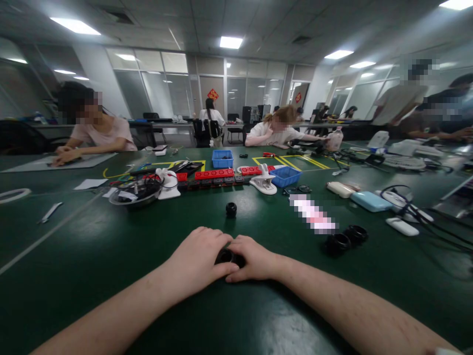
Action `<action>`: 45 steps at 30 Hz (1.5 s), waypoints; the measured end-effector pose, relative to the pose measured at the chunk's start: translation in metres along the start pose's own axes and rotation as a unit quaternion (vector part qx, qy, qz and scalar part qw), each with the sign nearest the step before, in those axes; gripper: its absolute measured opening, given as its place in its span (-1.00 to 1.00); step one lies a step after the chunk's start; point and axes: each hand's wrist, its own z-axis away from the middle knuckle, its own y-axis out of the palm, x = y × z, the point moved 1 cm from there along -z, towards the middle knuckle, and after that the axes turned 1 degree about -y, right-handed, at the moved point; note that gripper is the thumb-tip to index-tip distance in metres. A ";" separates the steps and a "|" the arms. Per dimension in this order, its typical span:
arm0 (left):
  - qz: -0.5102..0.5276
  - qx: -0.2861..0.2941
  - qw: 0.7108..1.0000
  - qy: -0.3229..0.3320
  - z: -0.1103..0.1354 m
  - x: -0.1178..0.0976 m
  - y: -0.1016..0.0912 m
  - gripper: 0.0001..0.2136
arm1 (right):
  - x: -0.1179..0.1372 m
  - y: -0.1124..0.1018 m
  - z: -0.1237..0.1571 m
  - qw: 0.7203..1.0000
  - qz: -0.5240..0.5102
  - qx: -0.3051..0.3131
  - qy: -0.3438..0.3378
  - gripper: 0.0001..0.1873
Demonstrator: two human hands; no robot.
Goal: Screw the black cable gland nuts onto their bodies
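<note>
My left hand (201, 254) and my right hand (254, 259) meet low over the green table, thumbs and fingers curled inward. Between them sits a black ring-shaped part (224, 256) with an open centre, in the curve of my left hand. More black material shows beside it within my right hand's grip, mostly covered by the fingers; I cannot tell whether it is a separate piece. Just beyond my fingers stands a small black round fitting (231, 210). Off to the right are two larger black ring-shaped parts, a nearer one (337, 243) and a farther one (357, 234).
Across the table (148, 231) lie a metal bowl of cables (136, 198), a red-and-black strip (214, 178), white clamps (264, 182), blue baskets (222, 159) and a lit phone (312, 213). A light-blue case (371, 201) and cables lie right. Several people sit or stand beyond.
</note>
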 end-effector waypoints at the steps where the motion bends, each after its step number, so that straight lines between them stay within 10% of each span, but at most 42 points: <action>1: 0.013 0.009 1.000 0.023 0.000 0.000 -0.002 -0.66 | 0.000 0.000 0.000 1.000 -0.006 -0.002 0.004 -0.58; 16: -0.003 0.055 0.998 0.034 -0.007 0.001 0.012 -0.71 | 0.000 0.000 0.000 1.000 -0.025 -0.009 -0.016 -0.54; 22: 0.043 0.036 0.998 0.001 -0.002 0.019 0.008 -0.21 | 0.002 -0.001 0.003 0.999 -0.027 -0.022 -0.001 -0.25; 29: 0.066 0.137 0.983 -0.105 0.019 0.052 0.011 -0.13 | 0.001 0.001 0.010 0.979 -0.064 -0.192 -0.004 -0.34; 37: 0.119 -0.040 0.987 -0.103 0.020 0.026 0.074 -0.31 | 0.033 0.005 0.006 0.987 0.067 -0.148 -0.006 -0.46; 45: 0.106 -0.097 0.982 -0.119 0.019 0.022 0.080 -0.57 | 0.062 -0.002 -0.002 0.989 0.121 -0.072 0.033 -0.64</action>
